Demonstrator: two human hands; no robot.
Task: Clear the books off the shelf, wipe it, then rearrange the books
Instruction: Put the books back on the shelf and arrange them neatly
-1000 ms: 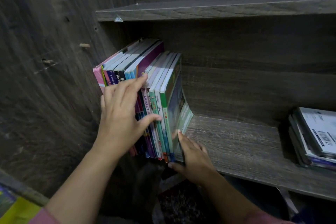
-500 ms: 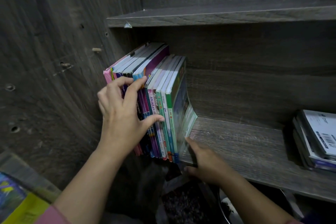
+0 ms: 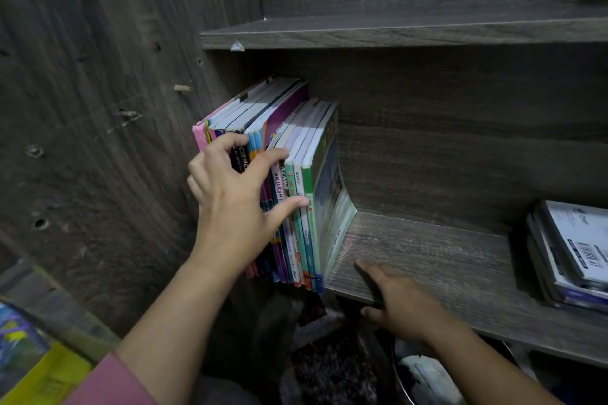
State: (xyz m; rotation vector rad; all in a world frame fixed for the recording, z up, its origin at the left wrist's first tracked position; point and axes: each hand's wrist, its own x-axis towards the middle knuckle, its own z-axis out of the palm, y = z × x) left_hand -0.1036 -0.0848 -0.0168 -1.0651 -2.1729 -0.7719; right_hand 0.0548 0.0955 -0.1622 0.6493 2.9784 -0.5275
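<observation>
books (image 3: 289,181) stand upright in a tight row at the left end of the shelf (image 3: 427,250), spines facing me, the outermost pink one against the side panel (image 3: 131,108), which i think is why the row stays up with no bookend. the last one on the open side, a thin green book (image 3: 324,194), is soft and bows outward at its foot, so the row looks ready to slump to the right if nothing steadies it. my left hand (image 3: 237,207) is spread over the spines for that reason: fingers bent onto the dark and blue spines near their tops, thumb stretched across to the green ones, pressing rather than wrapping any single book. my right hand (image 3: 404,302) lies apart from the row on the bare board near its front edge, fingers fairly straight and holding nothing, thumb at the lip; it seems to brace me while i lean in. the board between looks bare, which suits books going back after a wipe, though i cannot be sure of the stage. well off at the right end a flat pile (image 3: 572,250) lies stacked, and an upper board (image 3: 394,31) roofs the whole space.
</observation>
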